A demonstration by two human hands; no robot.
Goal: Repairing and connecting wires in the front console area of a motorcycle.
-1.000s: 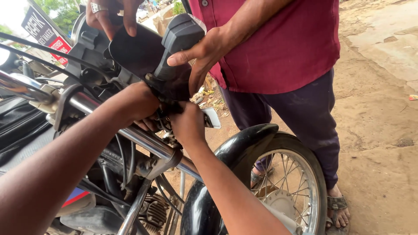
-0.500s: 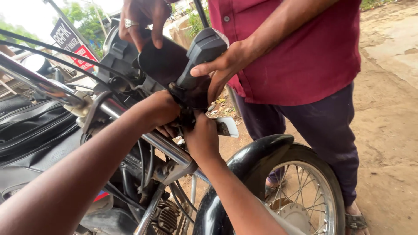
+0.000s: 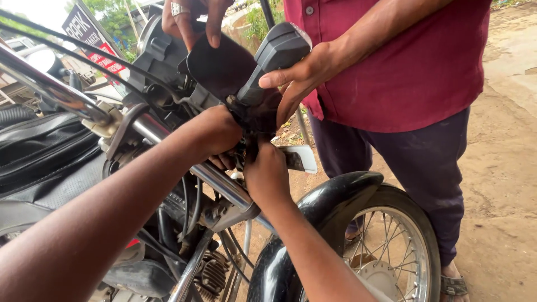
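My left hand and my right hand meet under the black headlight housing of a motorcycle. The left hand's fingers curl in beneath the housing, just above the chrome fork tube. From below, my right hand's fingers push up into the same spot. The fingertips of both hands are hidden, so I cannot tell what they grip. A person in a red shirt stands in front of the bike. One of that person's hands holds the grey instrument pod, and the other hand rests on top of the housing.
The black front mudguard and the spoked wheel sit at the lower right. Black cables and the chrome handlebar cross the left side. The black tank and seat lie at the left. Bare dirt ground spreads to the right.
My view has shifted a little, so the bike's front sits further right in frame. Both my hands stay under the housing, and the other person's hands keep their hold.
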